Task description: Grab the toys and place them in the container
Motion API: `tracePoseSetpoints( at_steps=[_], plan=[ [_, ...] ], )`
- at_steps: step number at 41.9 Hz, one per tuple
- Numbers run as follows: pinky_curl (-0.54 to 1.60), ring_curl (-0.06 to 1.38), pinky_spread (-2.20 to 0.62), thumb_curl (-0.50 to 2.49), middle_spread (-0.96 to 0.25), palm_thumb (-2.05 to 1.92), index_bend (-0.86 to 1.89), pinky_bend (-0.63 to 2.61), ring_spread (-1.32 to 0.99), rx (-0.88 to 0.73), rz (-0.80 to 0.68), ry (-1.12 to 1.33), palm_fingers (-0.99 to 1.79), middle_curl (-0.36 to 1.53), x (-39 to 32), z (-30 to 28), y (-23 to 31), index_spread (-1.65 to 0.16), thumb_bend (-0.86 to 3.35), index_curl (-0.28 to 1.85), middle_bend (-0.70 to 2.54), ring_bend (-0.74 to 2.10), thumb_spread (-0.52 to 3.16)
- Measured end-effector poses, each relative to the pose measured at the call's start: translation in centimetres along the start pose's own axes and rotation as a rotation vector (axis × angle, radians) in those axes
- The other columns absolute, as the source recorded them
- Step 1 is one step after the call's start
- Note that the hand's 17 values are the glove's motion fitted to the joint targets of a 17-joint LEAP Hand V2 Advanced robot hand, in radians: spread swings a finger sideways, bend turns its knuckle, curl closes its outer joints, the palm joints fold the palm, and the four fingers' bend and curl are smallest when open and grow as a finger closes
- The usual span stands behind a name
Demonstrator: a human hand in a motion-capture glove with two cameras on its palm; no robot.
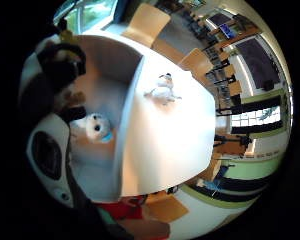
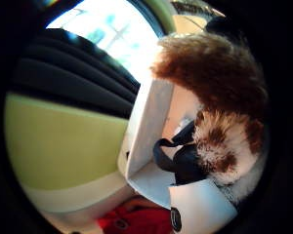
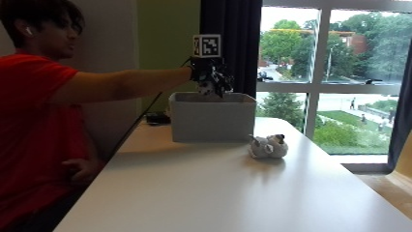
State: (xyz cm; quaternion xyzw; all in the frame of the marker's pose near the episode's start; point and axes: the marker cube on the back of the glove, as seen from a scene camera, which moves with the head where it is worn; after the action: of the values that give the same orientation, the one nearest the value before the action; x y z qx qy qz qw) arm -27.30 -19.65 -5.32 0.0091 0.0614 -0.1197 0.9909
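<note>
My gloved right hand (image 3: 209, 72) hangs over the open top of the grey container (image 3: 212, 118) and grips a brown and white plush toy (image 3: 207, 88), which fills the thumb side view (image 2: 219, 102). Inside the container (image 1: 125, 110) lies a white plush toy (image 1: 95, 126) with a blue collar. A grey and white plush toy (image 3: 268, 146) sits on the white table (image 3: 219, 193) just beside the container's right front corner, also seen in the little finger side view (image 1: 162, 90).
A dark object (image 3: 154, 117) lies on the table behind the container's left side. The person's bare left hand (image 3: 80, 169) rests below the table's left edge. A big window (image 3: 334, 72) stands behind, and wooden chairs (image 1: 147, 22) surround the table.
</note>
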Motion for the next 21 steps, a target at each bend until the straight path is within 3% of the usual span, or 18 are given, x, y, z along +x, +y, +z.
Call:
tracePoseSetpoints(
  at_steps=[5, 9, 21],
  plan=[
    [0.44, 0.44, -0.39, 1.07, -0.26, 0.28, -0.01, 1.17, -0.32, -0.114, -0.007, -0.058, 0.48, 0.38, 0.6, 0.5, 0.4, -0.59, -0.07, 0.98, 0.11, 0.88, 0.86],
    [0.47, 0.43, -0.25, 0.91, -0.22, 0.1, -0.01, 1.22, -0.22, -0.096, 0.001, -0.082, 0.12, 0.4, 2.5, -0.1, 0.8, -0.56, -0.1, 0.88, 0.2, 0.77, 0.99],
    [0.42, 0.32, -0.04, 0.64, -0.14, -0.07, 0.15, 1.25, -0.03, 0.077, 0.068, -0.094, -0.03, 0.4, 10.8, -1.8, 3.2, -0.51, -0.07, 0.68, 0.24, 0.57, 1.11]
  ],
)
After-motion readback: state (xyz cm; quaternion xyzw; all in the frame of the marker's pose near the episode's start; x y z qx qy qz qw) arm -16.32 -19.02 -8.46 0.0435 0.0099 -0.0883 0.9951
